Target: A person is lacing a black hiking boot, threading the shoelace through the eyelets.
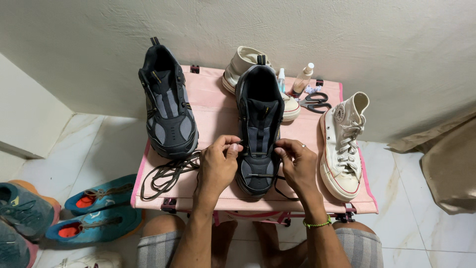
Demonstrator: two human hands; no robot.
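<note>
Fingers (232, 147) of both hands pinch lace ends on black shoe (259, 124); eyelets hidden.

Left hand (218, 161) and right hand (296, 164) forward, level, palms down; fingers pinched inward, forearms converging from bare knees.

Head camera looks steeply down, close over the pink table (213, 119) toward the wall (297, 30).

Soft, even indoor light falls from above; the wall (297, 30) is bright, with a mild sheen on the floor (94, 154). Shadows under the shoes are faint. The picture is sharp, with wide-angle bending at the edges.
</note>
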